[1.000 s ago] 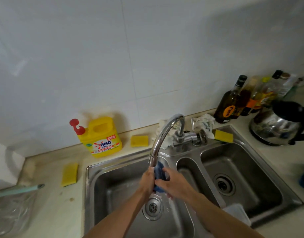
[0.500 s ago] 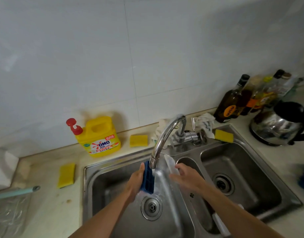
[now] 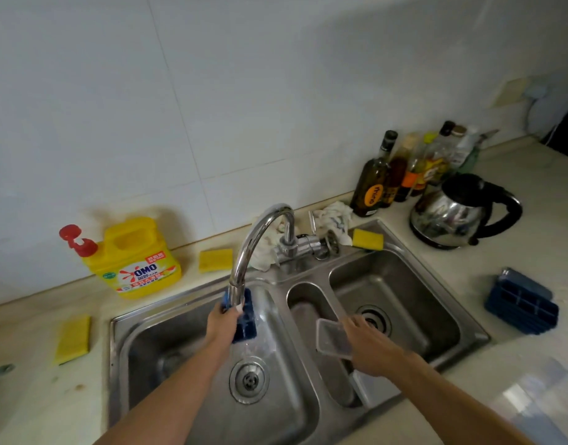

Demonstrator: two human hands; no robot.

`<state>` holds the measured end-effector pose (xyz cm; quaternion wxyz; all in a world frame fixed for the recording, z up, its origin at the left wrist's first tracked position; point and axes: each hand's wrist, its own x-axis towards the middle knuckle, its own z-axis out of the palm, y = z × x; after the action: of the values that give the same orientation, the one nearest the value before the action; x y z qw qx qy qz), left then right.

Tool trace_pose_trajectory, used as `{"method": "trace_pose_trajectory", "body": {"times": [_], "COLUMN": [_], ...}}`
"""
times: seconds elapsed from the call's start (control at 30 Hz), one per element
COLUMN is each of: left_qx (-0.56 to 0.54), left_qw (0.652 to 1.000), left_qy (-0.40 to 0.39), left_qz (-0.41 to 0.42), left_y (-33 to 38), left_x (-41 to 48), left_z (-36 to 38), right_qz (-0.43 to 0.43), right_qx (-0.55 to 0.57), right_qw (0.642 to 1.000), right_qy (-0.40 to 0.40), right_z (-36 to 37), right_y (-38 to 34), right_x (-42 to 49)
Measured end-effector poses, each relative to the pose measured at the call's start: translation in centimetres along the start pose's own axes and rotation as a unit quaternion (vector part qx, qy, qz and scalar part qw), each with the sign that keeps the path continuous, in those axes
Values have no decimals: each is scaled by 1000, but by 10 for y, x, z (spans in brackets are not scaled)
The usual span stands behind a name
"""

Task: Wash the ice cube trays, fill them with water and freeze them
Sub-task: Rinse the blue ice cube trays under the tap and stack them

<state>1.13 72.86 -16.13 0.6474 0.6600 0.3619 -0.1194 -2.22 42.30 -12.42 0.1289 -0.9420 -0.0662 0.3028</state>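
Tray [image 3: 248,326] upright between fingers [image 3: 235,311] of left hand [image 3: 221,327], beneath tap [image 3: 244,258]

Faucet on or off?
On: water streams from the faucet past the blue ice cube tray in the left hand.

The yellow detergent jug [image 3: 138,258] is labelled "OMO".

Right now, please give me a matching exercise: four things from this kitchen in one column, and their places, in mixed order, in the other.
Things:
1 lid
2 kettle
3 jug
4 tray under tap

Places:
A in the left hand
B on the counter, left of the sink
C in the right hand
D on the counter, right of the sink

Pairs: 1-C, 2-D, 3-B, 4-A.
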Motion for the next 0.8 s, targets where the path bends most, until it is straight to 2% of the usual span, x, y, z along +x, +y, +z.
{"method": "trace_pose_trajectory", "body": {"times": [0.07,0.27,0.47,0.63,0.8], "left_qx": [-21,-75,-135,-166,-172], "left_qw": [999,997,986,983,984], "left_qy": [25,-18,94,60,30], "left_qz": [0,-23,-24,-47,-38], "left_y": [-2,-22,-18,-18,-15], "left_x": [4,-6,-15,-25,-34], "left_z": [2,14,15,9,4], "right_qz": [7,23,-4,8,2], "right_qx": [-25,-62,-175,-210,-155], "right_qw": [1000,997,984,976,988], "right_qy": [-10,-42,-42,-53,-23], "right_z": [7,25,30,36,30], "right_y": [20,60,73,77,65], "right_x": [-8,-30,-45,-50,-46]}}
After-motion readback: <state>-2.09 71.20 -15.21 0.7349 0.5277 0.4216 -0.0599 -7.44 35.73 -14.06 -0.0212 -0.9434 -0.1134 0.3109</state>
